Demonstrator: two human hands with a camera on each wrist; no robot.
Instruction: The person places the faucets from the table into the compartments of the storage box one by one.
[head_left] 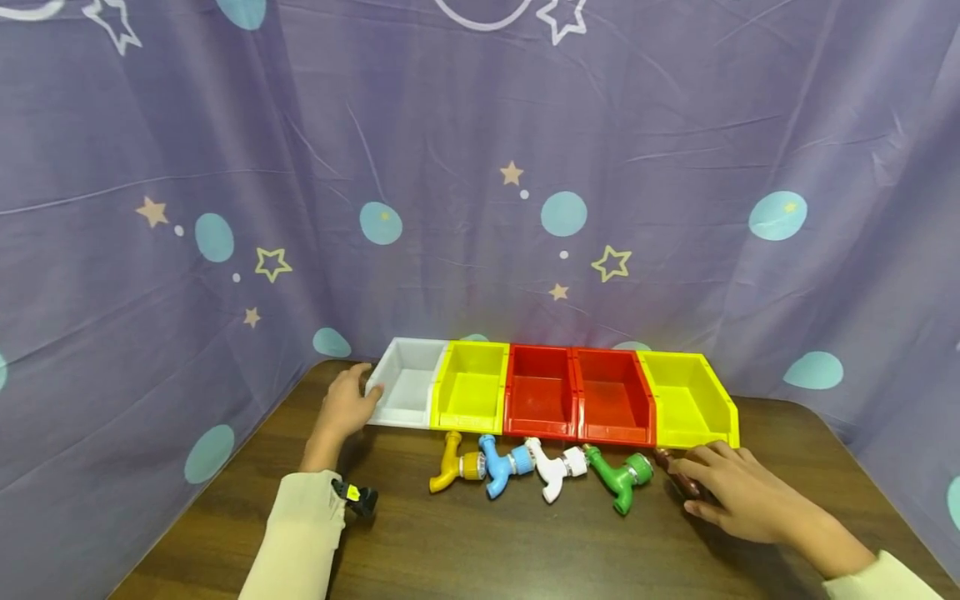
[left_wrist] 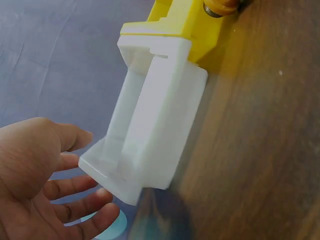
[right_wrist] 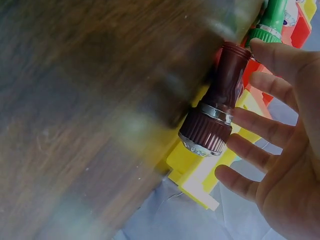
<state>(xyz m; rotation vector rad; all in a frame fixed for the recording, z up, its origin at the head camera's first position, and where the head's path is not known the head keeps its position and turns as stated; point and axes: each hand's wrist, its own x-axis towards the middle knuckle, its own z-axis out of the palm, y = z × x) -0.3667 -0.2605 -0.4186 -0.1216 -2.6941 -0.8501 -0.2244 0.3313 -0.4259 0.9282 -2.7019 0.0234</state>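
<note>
My left hand (head_left: 347, 408) is at the left side of a white bin (head_left: 408, 392), the leftmost of a joined row. In the left wrist view its fingers are loosely spread around that bin's outer corner. My right hand (head_left: 746, 493) reaches over a dark brown plastic tap (right_wrist: 225, 82), its fingers loosely extended along the tap's side. The brown tap lies on the table before the right-hand yellow bin (head_left: 686, 408), partly covered by the hand in the head view. Left of it lie a green tap (head_left: 619, 478), a white tap (head_left: 553, 472), a blue tap (head_left: 498, 468) and a mustard-yellow tap (head_left: 450, 467).
Between the white and right-hand yellow bins stand another yellow bin (head_left: 471, 392) and two red bins, one left (head_left: 542, 400) and one right (head_left: 615, 400). All stand at the back of the brown wooden table (head_left: 525, 550). A patterned purple curtain (head_left: 465, 167) hangs behind and beside it.
</note>
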